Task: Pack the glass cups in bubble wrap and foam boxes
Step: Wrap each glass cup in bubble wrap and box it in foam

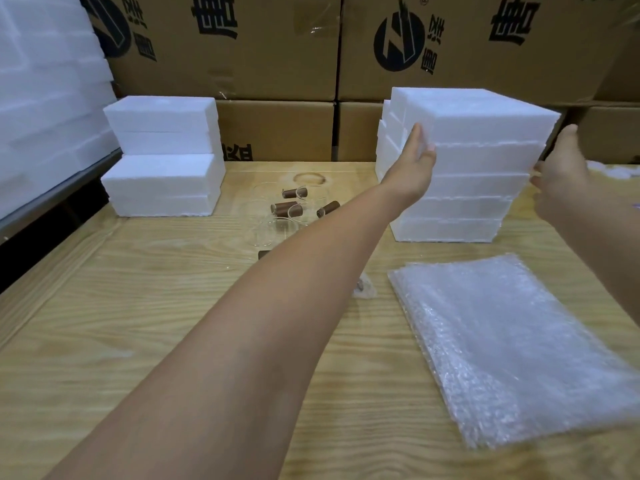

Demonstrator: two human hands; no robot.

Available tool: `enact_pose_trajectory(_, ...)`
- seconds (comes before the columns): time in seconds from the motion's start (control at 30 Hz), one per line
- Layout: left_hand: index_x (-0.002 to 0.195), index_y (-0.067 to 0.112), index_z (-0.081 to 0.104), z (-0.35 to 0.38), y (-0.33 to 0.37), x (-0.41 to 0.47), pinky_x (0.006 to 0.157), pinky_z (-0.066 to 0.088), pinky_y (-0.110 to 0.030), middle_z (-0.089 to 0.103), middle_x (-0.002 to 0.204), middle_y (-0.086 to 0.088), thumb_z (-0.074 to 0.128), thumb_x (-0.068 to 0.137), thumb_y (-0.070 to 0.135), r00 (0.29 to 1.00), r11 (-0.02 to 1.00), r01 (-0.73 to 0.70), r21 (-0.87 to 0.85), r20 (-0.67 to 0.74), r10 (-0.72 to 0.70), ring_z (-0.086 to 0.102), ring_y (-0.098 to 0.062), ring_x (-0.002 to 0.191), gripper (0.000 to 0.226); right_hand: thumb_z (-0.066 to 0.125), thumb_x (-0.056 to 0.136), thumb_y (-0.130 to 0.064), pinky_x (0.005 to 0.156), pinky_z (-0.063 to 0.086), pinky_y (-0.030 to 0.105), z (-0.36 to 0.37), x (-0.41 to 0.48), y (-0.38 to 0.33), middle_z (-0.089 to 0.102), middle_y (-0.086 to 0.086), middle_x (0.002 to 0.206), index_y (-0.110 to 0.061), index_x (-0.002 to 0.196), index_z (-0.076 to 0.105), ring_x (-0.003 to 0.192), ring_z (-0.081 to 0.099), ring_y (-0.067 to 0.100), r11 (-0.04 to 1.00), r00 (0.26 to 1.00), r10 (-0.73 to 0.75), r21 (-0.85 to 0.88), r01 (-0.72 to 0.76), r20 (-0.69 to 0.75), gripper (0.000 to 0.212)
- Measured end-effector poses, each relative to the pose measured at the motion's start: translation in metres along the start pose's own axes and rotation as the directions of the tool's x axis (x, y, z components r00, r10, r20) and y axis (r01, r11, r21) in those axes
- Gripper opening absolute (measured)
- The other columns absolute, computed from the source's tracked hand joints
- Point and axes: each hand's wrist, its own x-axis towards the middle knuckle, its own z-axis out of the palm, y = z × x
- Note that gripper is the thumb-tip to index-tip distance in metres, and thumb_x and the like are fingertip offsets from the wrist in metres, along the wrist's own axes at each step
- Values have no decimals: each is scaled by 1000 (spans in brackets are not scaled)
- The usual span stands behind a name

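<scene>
Head view puts you at fetching a foam box: your left grip [417, 152] lies flat, fingers straight, against the left side of the top box [481, 116] on the right stack [450, 220]. Your right grip [561, 171] seems spread at its right edge. Next, squeeze evenly and lift straight up. That box lies flat, long axis left to right. Cups [277, 230] wait mid-surface [173, 306], bubble wrap [512, 348] nearer you.
</scene>
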Motion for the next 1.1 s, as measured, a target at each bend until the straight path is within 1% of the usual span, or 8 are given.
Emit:
enact_pose_trajectory(0.23, 153, 33, 15, 1, -1, -2, 114, 21, -30, 18, 160, 9, 26, 106, 36, 999, 1000, 18, -24, -28, -19, 19, -17, 147, 49, 26, 96, -59, 88, 35, 29, -2, -6, 2, 57, -12, 122, -36, 129, 52, 105, 53, 10, 999, 999, -33, 8, 33, -22, 48)
enact_pose_trajectory(0.37, 154, 33, 15, -1, 2, -4, 113, 20, -29, 19, 160, 10, 26, 106, 39, 998, 999, 21, -41, -56, -23, 19, -15, 147, 50, 27, 97, -54, 81, 39, 25, 2, -10, 3, 57, -13, 109, -33, 120, 55, 91, 52, 7, 997, 995, -73, 14, 74, -69, 42)
enact_pose_trajectory(0.6, 152, 19, 26, -11, 12, -19, 114, 21, -28, 26, 159, 4, 31, 106, 31, 990, 994, -83, -65, -121, 75, 23, -15, 145, 48, 29, 98, -50, 82, 44, 25, 11, -36, 4, 55, -13, 95, -23, 117, 56, 93, 54, 8, 973, 962, -218, 46, 228, -164, 42)
enact_pose_trajectory(0.73, 145, 17, 40, -30, 22, -39, 106, 39, -33, 46, 147, -3, 34, 105, 25, 956, 984, -165, -63, -256, 144, 43, -19, 133, 42, 30, 99, -47, 74, 42, 20, 23, -73, 0, 50, -17, 79, -29, 95, 49, 76, 50, 3, 934, 919, -331, 62, 351, -212, 27)
enact_pose_trajectory(0.8, 141, 16, 46, -46, 26, -53, 90, 46, -25, 54, 137, -3, 34, 105, 23, 925, 975, -213, -59, -334, 182, 51, -15, 120, 39, 32, 99, -40, 68, 38, 11, 31, -95, -5, 46, -18, 78, -29, 97, 45, 67, 45, -9, 903, 888, -409, 49, 427, -211, 17)
enact_pose_trajectory(0.87, 136, 16, 51, -67, 26, -69, 90, 50, -30, 59, 129, -4, 35, 104, 25, 885, 968, -246, -44, -418, 206, 55, -16, 115, 36, 34, 99, -33, 63, 35, 5, 42, -120, -7, 45, -18, 80, -29, 102, 43, 63, 44, -14, 869, 859, -484, 26, 495, -166, 10)
enact_pose_trajectory(0.97, 121, 19, 58, -104, 19, -97, 96, 51, -43, 63, 118, -4, 34, 104, 25, 780, 960, -278, 10, -582, 232, 58, -21, 112, 30, 38, 97, -35, 67, 38, 15, 63, -162, -6, 53, -9, 92, -32, 112, 44, 80, 51, -1, 841, 841, -541, 0, 541, -10, 17)
enact_pose_trajectory(1.1, 92, 30, 58, -154, 2, -135, 88, 50, -39, 61, 91, 4, 35, 102, 29, 599, 957, -281, 71, -766, 233, 58, -17, 91, 25, 44, 92, -26, 76, 48, 35, 94, -219, 8, 58, -3, 101, -27, 120, 44, 90, 57, 16, 793, 774, -585, -30, 609, 244, 28)
